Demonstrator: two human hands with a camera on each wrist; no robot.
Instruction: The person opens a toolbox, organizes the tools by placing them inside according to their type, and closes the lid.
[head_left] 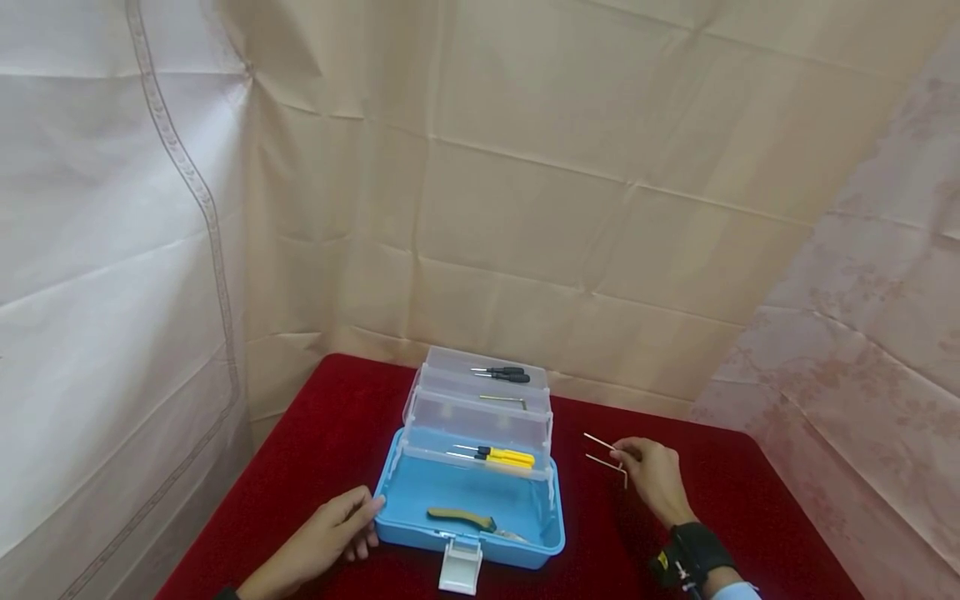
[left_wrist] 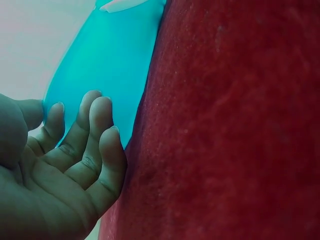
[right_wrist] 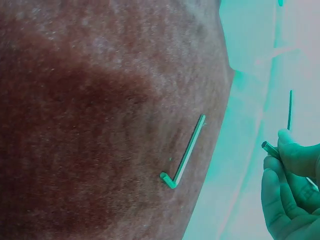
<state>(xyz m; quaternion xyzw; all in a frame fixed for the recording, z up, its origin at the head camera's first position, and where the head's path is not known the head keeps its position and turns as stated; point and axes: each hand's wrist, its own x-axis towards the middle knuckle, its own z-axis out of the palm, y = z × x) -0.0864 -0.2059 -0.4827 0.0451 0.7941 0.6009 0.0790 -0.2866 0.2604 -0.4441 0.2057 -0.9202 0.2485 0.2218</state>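
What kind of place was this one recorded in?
Probably a makeshift recording booth: creased beige hangings close off the space behind a red-covered table, where an open blue toolbox sits, and a black device is strapped around the person's right wrist.

And it's a quiet one for readers: not a word, number or brand can be made out in any of the three views! Closest contender, near right in the head view: a small yellow patch (head_left: 663, 560) on the black wrist strap (head_left: 699, 552) behind the right hand (head_left: 656, 475), far too small to read. Over on the left, the cloth's patterned band (head_left: 176, 150) shows marks, none legible as lettering.
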